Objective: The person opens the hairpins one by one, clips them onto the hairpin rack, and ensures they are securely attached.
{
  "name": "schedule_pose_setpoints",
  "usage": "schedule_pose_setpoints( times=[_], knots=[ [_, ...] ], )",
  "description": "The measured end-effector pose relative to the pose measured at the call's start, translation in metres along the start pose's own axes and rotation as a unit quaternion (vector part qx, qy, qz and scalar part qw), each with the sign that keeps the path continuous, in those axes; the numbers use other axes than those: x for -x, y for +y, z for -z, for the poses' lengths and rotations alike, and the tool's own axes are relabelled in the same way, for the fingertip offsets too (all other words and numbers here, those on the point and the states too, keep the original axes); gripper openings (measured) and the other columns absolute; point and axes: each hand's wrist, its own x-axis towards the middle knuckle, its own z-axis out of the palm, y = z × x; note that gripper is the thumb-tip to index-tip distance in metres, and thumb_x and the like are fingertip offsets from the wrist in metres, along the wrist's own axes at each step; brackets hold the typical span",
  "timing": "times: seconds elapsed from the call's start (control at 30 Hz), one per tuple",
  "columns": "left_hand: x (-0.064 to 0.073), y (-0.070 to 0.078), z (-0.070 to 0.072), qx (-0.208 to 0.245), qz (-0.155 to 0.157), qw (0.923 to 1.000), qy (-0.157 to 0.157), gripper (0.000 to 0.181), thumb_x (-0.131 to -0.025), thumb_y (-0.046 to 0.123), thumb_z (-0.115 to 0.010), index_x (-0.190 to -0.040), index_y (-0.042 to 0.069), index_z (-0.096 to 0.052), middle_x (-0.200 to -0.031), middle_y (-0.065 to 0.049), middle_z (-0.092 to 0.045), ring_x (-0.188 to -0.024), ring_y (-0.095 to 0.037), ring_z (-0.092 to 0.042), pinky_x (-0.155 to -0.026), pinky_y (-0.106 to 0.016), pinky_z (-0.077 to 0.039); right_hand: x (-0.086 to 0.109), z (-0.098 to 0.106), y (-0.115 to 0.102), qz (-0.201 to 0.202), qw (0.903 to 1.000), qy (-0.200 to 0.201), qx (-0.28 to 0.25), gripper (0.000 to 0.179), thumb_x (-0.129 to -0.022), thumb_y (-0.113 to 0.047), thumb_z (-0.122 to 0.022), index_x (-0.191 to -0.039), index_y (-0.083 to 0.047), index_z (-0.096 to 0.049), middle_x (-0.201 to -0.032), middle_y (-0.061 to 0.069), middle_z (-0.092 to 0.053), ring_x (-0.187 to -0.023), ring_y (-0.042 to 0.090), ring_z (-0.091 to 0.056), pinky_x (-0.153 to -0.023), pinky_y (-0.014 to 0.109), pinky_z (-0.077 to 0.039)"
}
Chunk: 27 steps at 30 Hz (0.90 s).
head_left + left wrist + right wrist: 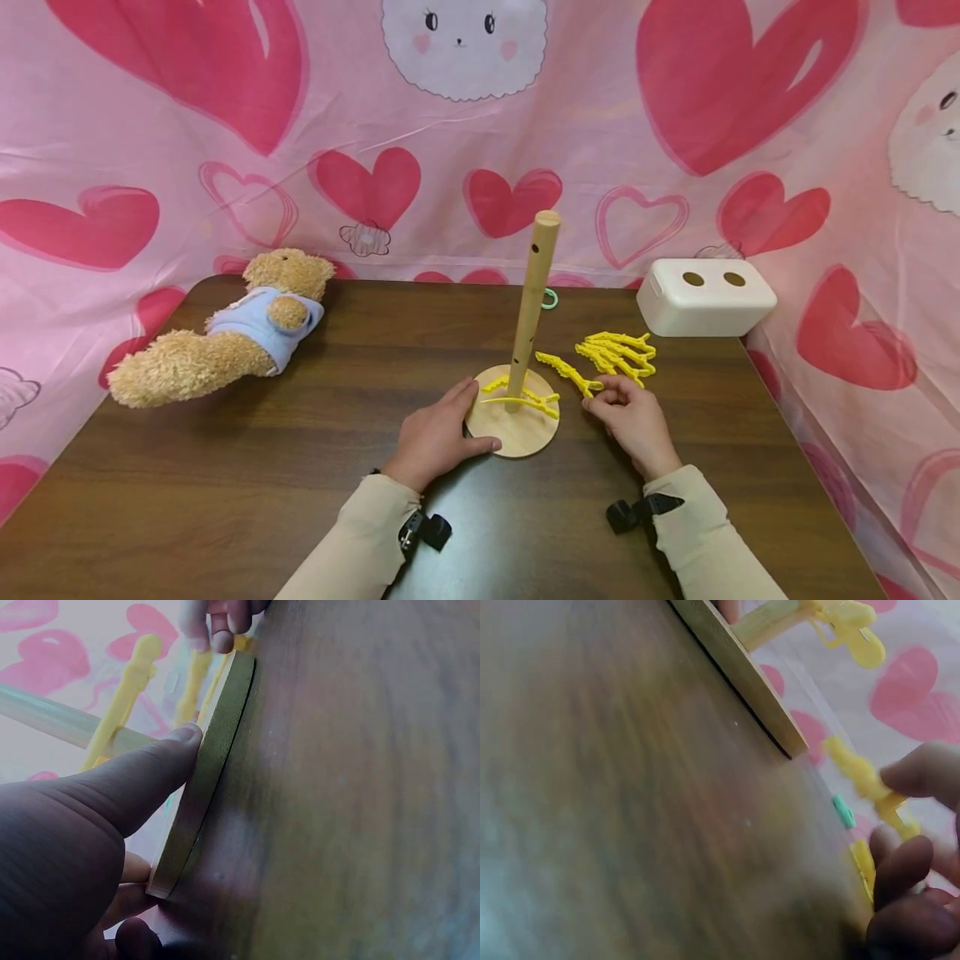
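Observation:
A wooden post (534, 300) with small dark holes stands upright on a round wooden base (519, 437). My left hand (438, 437) holds the base's left rim, its thumb on the near edge and fingers on the far left. Low on the post a yellow crocodile hair clip (540, 403) appears to straddle it, one arm in front and one behind. To the right, my right hand (633, 421) pinches another yellow crocodile hair clip (564, 369) by its forked end, its long toothed end towards the post. Just beyond that hand lies a pile of similar yellow clips (617, 350).
A teddy bear (258, 321) in a light blue top lies at the back left. At the back right stands a white box (705, 308) with two round holes. Behind the post lies a small green ring (551, 298). Pink heart-print cloth (435, 125) hangs behind the dark wooden table (345, 333).

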Motion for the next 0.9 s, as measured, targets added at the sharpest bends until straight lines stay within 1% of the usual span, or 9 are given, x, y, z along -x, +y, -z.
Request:
schedule_pose_setpoints(
  times=[0.03, 0.13, 0.23, 0.33, 0.47, 0.53, 0.67, 0.77, 0.9],
  knots=[
    [0.0, 0.0, 0.0, 0.001, 0.0, 1.0, 0.0, 0.099, -0.077, 0.068, -0.074, -0.156, 0.019, -0.039, -0.161, 0.002, -0.035, -0.129, -0.031, -0.056, -0.087, -0.053, -0.049, 0.0, -0.001, 0.001, 0.007, 0.9999, 0.008, -0.013, 0.044, -0.088, -0.019, -0.078, -0.126, -0.004, -0.063, -0.09, 0.008, -0.064, -0.064, 0.018, -0.053, -0.056, 0.027, -0.046],
    [0.0, 0.0, 0.0, 0.001, 0.0, 1.0, 0.0, 0.099, -0.078, 0.068, -0.074, -0.156, 0.019, -0.039, -0.161, 0.002, -0.035, -0.129, -0.031, -0.056, -0.087, -0.052, -0.049, 0.001, -0.003, 0.004, 0.027, 0.9982, 0.026, -0.048, 0.041, -0.087, -0.018, -0.079, -0.124, -0.006, -0.065, -0.086, 0.007, -0.063, -0.066, 0.017, -0.053, -0.057, 0.026, -0.045],
    [0.0, 0.0, 0.0, 0.001, 0.0, 1.0, -0.002, 0.099, -0.078, 0.069, -0.073, -0.156, 0.019, -0.039, -0.162, 0.003, -0.035, -0.129, -0.03, -0.055, -0.087, -0.052, -0.049, 0.002, -0.004, 0.007, 0.05, 0.9941, 0.03, -0.091, 0.039, -0.088, -0.014, -0.078, -0.124, -0.004, -0.067, -0.078, 0.004, -0.062, -0.064, 0.015, -0.051, -0.057, 0.025, -0.044],
    [0.0, -0.001, 0.0, 0.0, 0.0, 1.0, -0.002, 0.1, -0.077, 0.069, -0.073, -0.157, 0.019, -0.038, -0.162, 0.003, -0.034, -0.13, -0.03, -0.055, -0.087, -0.052, -0.049, 0.002, -0.004, 0.008, 0.081, 0.9877, 0.019, -0.133, 0.038, -0.089, -0.005, -0.076, -0.124, 0.003, -0.066, -0.082, 0.001, -0.066, -0.068, 0.014, -0.055, -0.061, 0.023, -0.048],
    [0.0, -0.002, 0.0, -0.001, 0.0, 1.0, -0.001, 0.1, -0.077, 0.07, -0.073, -0.157, 0.019, -0.038, -0.162, 0.003, -0.034, -0.129, -0.031, -0.056, -0.087, -0.052, -0.049, 0.003, -0.001, 0.01, 0.114, 0.9837, -0.013, -0.139, 0.037, -0.087, -0.002, -0.076, -0.121, 0.008, -0.067, -0.09, -0.001, -0.069, -0.074, 0.013, -0.057, -0.064, 0.022, -0.05],
    [0.0, -0.002, 0.0, -0.002, 0.001, 1.0, -0.001, 0.1, -0.077, 0.07, -0.073, -0.157, 0.019, -0.038, -0.162, 0.003, -0.034, -0.129, -0.031, -0.056, -0.088, -0.053, -0.049, 0.003, 0.0, 0.01, 0.119, 0.9836, -0.03, -0.133, 0.036, -0.087, -0.003, -0.077, -0.121, 0.007, -0.068, -0.093, -0.002, -0.069, -0.075, 0.013, -0.056, -0.064, 0.021, -0.05],
    [0.0, -0.001, 0.0, -0.002, 0.002, 1.0, -0.003, 0.101, -0.077, 0.07, -0.073, -0.157, 0.02, -0.038, -0.162, 0.002, -0.034, -0.129, -0.031, -0.056, -0.089, -0.053, -0.049, 0.003, 0.003, 0.009, 0.115, 0.9817, -0.051, -0.144, 0.037, -0.088, 0.0, -0.074, -0.123, 0.01, -0.066, -0.096, -0.004, -0.07, -0.076, 0.013, -0.056, -0.066, 0.022, -0.051],
    [-0.001, -0.001, -0.001, -0.002, 0.004, 1.0, -0.005, 0.101, -0.077, 0.07, -0.073, -0.157, 0.02, -0.038, -0.162, 0.003, -0.034, -0.13, -0.031, -0.055, -0.089, -0.053, -0.048, 0.002, 0.005, 0.009, 0.103, 0.9789, -0.063, -0.164, 0.039, -0.089, 0.002, -0.072, -0.125, 0.014, -0.062, -0.097, -0.004, -0.07, -0.076, 0.013, -0.057, -0.067, 0.022, -0.051],
    [-0.001, -0.001, -0.001, -0.002, 0.006, 0.9999, -0.008, 0.101, -0.077, 0.07, -0.073, -0.157, 0.02, -0.038, -0.162, 0.003, -0.034, -0.131, -0.031, -0.054, -0.09, -0.053, -0.048, 0.002, 0.009, 0.01, 0.09, 0.9717, -0.086, -0.201, 0.043, -0.091, 0.003, -0.07, -0.129, 0.018, -0.056, -0.098, -0.004, -0.07, -0.076, 0.012, -0.058, -0.069, 0.022, -0.053]
  ],
)
